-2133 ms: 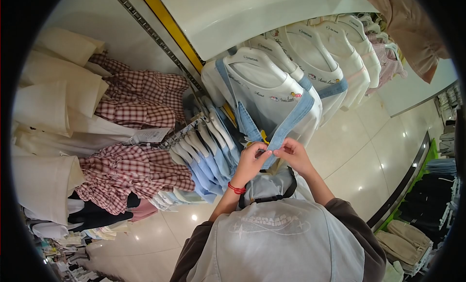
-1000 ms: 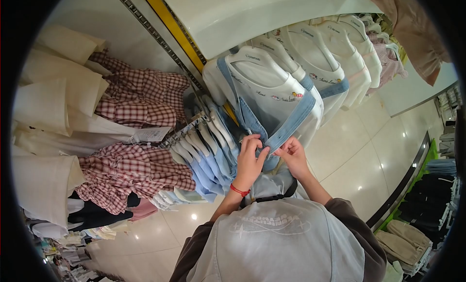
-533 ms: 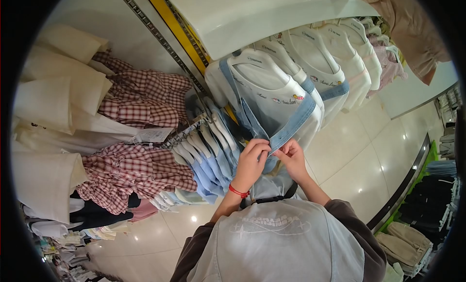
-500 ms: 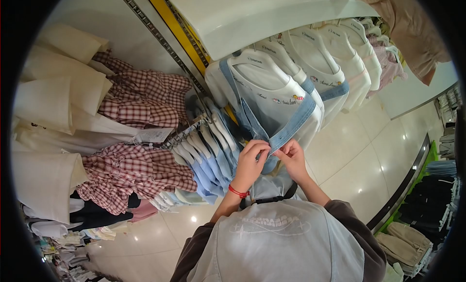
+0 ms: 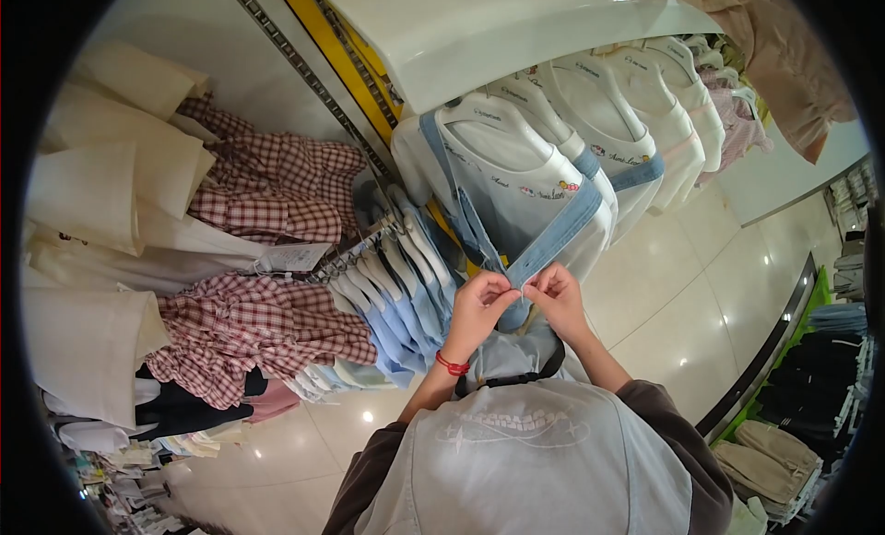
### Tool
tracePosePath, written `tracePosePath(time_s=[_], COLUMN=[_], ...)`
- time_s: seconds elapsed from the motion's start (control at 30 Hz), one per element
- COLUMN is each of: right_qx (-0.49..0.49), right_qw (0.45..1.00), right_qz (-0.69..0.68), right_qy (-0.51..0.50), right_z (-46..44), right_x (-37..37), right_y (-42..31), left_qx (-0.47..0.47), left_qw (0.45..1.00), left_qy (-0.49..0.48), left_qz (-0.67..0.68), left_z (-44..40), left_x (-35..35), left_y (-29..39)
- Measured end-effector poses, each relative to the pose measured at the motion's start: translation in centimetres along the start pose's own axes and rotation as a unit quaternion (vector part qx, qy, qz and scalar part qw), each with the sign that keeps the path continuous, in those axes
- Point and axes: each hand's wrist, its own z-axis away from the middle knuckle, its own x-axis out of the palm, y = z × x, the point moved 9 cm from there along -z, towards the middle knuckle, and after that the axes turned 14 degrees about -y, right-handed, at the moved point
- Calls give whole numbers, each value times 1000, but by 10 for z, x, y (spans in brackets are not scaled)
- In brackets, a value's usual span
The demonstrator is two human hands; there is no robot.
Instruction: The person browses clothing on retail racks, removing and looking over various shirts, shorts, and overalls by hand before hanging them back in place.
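A white shirt (image 5: pixel 516 185) with small embroidery hangs on a white hanger (image 5: pixel 493 129), with blue denim straps lying over it. My left hand (image 5: pixel 481 306), with a red cord bracelet (image 5: pixel 452 364) at the wrist, pinches the lower part of the denim strap (image 5: pixel 548 240). Close beside it, my right hand (image 5: pixel 557 303) pinches the same denim from the right. Both sets of fingertips nearly meet. What fastening, if any, lies between them is too small to make out.
More shirts on hangers (image 5: pixel 636 120) hang behind to the right. Left are plaid garments (image 5: pixel 267 328) and a row of light blue clothes on hangers (image 5: pixel 396 305). A white shelf panel (image 5: pixel 516 28) overhangs the rack. Folded trousers (image 5: pixel 765 461) lie at lower right.
Both hands have stayed at the denim, with the fingers shifted slightly lower and closer together. The strap's lower end has moved a little with them.
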Motion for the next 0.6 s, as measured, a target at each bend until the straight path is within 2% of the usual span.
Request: tracePosePath(time_s=[0.1, 0.2, 0.3, 0.4, 0.5, 0.6], right_qx=[-26, -19, 30, -2, -15, -7], right_qw=[998, 999, 997, 999, 998, 998], right_qz=[-55, -12, 39, 33, 49, 56], right_qy=[-24, -31, -57, -33, -31, -16], right_z=[-1, -3, -5, -4, -2, -2], right_x=[4, 15, 10, 7, 5, 4], right_y=[-8, -19, 1, -1, -1, 1], left_qx=[18, 39, 35, 49, -9, -34], left_qw=[998, 976, 968, 985, 997, 996], left_qy=[12, 34, 47, 10, -37, -32], left_qz=[-56, -214, -243, -163, -72, -74], left_z=[-1, 1, 2, 0, -1, -1], left_x=[2, 7, 9, 7, 1, 1], left_y=[8, 28, 30, 29, 6, 3])
